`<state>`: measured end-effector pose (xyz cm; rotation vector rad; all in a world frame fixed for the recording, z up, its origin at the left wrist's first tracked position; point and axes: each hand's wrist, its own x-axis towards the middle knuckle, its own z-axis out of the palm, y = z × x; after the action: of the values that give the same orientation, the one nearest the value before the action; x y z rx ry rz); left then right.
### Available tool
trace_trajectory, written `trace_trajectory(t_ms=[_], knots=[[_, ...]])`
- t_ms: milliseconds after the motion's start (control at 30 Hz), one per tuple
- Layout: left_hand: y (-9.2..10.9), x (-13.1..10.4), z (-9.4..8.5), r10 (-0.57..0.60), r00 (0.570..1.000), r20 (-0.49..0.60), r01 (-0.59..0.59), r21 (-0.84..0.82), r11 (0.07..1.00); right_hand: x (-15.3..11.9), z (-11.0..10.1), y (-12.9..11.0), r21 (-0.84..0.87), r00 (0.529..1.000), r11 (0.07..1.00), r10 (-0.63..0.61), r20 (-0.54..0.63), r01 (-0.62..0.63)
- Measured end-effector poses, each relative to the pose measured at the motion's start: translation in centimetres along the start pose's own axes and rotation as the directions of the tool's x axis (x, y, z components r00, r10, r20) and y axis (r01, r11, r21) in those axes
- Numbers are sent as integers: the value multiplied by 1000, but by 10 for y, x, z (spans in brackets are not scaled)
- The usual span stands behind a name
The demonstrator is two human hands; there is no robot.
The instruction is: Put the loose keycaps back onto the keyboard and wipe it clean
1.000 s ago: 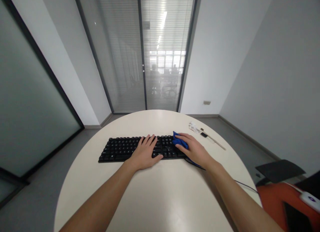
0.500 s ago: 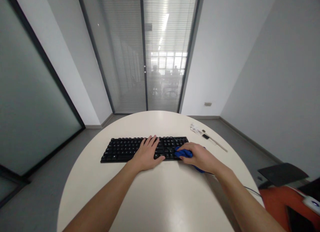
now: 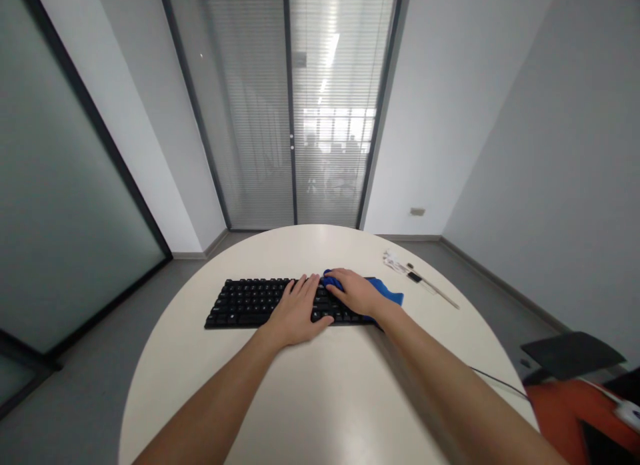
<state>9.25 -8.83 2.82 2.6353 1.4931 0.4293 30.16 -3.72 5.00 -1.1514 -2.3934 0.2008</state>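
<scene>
A black keyboard lies on the round cream table. My left hand rests on its middle with the fingers spread, holding nothing. Just to the right, my right hand is closed on a blue cloth. Part of the cloth bunches under its fingertips at the keyboard's upper edge, close to my left fingers, and the rest spreads out behind the hand, over the keyboard's right end and onto the table. The right part of the keys is hidden by the hand and cloth.
At the table's back right lie a thin stick, a small black item and a whitish tangle. A dark cable runs off the right edge. Beyond it stands a red-orange chair with objects on it.
My right hand has moved left and away from me along the keyboard with the cloth, which now fans out behind it. My left hand stays on the keyboard. The view has shifted slightly.
</scene>
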Motion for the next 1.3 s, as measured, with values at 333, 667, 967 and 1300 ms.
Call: trace_trajectory(t_ms=[333,667,967,1300], knots=[[-1,1,3,-1,1000,-14,0,-15,1000,-22,-8,-4,2,996,997,-83,44,83],[-2,1,6,16,999,-36,-16,-2,1000,-60,-7,-26,-36,972,971,-235,9,235],[-3,1,5,39,999,-18,-39,-28,999,-59,-15,-20,73,963,965,-256,82,251],[-13,-14,-17,-63,997,52,61,48,997,-73,-37,4,80,985,991,-121,121,111]])
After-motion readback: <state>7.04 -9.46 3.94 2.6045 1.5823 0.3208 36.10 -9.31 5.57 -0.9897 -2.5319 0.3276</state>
